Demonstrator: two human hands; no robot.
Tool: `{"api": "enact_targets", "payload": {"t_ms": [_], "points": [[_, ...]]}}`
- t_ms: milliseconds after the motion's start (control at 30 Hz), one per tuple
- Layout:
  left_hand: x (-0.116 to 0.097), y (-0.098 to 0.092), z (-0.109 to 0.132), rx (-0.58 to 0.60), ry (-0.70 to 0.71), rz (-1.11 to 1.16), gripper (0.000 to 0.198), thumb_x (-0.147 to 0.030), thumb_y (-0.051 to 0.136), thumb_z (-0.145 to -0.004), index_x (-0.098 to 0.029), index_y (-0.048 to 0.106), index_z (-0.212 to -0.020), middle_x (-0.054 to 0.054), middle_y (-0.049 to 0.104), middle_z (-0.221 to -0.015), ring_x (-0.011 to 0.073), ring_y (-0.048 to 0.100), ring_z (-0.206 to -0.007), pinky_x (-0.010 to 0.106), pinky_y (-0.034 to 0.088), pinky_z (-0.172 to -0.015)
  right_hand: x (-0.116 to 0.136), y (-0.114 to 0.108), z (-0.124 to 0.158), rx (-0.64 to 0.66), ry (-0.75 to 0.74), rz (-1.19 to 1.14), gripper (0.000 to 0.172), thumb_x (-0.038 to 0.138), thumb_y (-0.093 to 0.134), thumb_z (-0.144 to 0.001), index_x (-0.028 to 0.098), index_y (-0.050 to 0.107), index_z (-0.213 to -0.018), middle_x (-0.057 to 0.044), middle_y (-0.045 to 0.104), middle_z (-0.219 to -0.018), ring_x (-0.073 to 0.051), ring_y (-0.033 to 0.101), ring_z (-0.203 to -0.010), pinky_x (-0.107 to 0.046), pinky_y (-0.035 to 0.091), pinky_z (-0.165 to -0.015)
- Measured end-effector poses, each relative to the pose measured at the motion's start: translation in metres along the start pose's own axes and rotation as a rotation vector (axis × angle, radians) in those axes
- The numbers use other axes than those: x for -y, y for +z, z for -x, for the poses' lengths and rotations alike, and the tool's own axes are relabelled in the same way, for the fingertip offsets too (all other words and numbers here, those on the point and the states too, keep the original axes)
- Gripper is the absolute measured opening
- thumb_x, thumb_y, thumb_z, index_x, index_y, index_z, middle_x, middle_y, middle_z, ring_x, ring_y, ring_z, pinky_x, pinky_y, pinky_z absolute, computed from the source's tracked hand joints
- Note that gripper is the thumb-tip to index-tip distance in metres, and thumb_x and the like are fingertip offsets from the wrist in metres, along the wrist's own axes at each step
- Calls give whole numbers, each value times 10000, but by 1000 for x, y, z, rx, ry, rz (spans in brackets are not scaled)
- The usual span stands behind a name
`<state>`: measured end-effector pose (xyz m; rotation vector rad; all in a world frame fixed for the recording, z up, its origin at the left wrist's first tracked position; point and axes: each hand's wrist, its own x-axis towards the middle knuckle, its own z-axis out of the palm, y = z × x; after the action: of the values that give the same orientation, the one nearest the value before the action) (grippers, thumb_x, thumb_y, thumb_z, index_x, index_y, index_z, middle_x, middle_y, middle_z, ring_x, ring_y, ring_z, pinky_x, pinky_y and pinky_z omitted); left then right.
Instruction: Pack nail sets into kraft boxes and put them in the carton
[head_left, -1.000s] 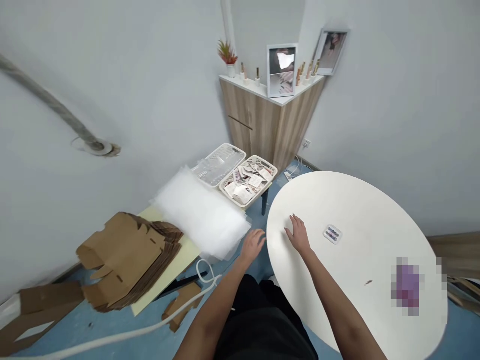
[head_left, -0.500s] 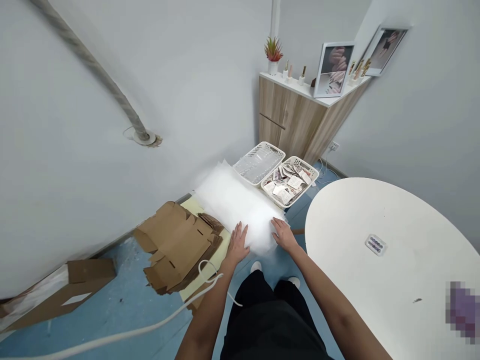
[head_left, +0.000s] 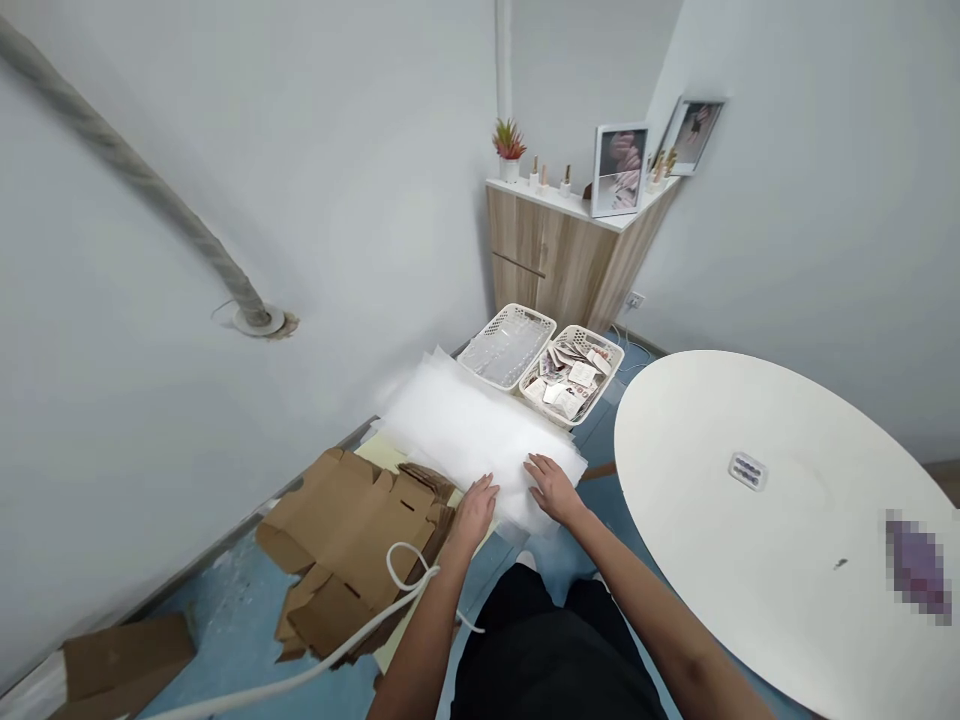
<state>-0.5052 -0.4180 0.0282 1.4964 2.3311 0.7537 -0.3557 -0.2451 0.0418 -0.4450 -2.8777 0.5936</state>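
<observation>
A stack of thin, white, translucent sheets (head_left: 457,415), perhaps packing foam or bags, lies in front of me with uneven edges. My left hand (head_left: 474,512) rests at its near left edge, fingers stretched forward and touching the sheets. Farther right, my right hand (head_left: 553,488) lies on top near the right end, its fingers extended and slightly bent. Neither hand visibly grips a sheet. Just left of the stack are flattened brown cardboard boxes (head_left: 360,530). Beyond it stand a white basket of clear plastic pieces (head_left: 507,345) and a white basket of small printed cards (head_left: 571,375).
A round white table (head_left: 690,450) stands at my right, bearing a small clear case (head_left: 748,471). A white cord (head_left: 352,640) loops past my left arm. A wood-patterned cabinet (head_left: 555,245) fills the corner. A cardboard box (head_left: 127,660) sits on the blue floor.
The view has shifted. My right hand has moved inward from the right edge onto the sheets, closer to my left hand. The left hand's fingers have drawn closer together.
</observation>
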Motion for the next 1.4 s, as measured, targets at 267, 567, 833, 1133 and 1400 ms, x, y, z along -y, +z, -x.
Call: {"api": "enact_targets", "payload": {"t_ms": [267,567,833,1133,1400], "points": [[-5,-17,-17,-28,-17,123,376,-357,373,-973,-181,681,-1099,98,697,-1191,219,653,-1106,406,510,-1008,26,-14,-15,-45,15,21,230,260,576,-895,210,672,-1099,-119,621,-1256,-304,535,-1117,-458,490,-874],[-50,-41,-29,-44,205,69,380,-287,381,-967,-236,583,-1284,54,652,-1273,205,600,-1185,405,500,-1029,18,-42,-9,-215,109,-185,270,98,405,-901,209,618,-1025,-66,675,-1007,-188,629,-895,-306,505,-769],[-87,-20,-53,25,332,-52,415,-152,417,-900,-215,598,-1268,76,619,-1317,224,587,-1188,417,503,-1008,-26,-95,47,-487,210,-164,425,45,399,-778,221,617,-1097,-90,635,-1128,-233,572,-1096,-408,489,-935],[-223,57,-81,195,481,181,349,-275,371,-970,-218,675,-1131,66,703,-1167,221,639,-1101,406,514,-976,-101,-158,168,-715,509,-91,392,88,383,-834,228,612,-1120,-92,620,-1144,-243,552,-1133,-433,479,-960],[-360,170,-77,430,196,516,423,-426,357,-970,-184,704,-956,48,734,-887,182,673,-814,288,544,-736,-168,-197,271,-823,714,-162,686,159,362,-885,205,126,-1528,-138,288,-1547,-228,488,-1281,-435,450,-1034]]}}
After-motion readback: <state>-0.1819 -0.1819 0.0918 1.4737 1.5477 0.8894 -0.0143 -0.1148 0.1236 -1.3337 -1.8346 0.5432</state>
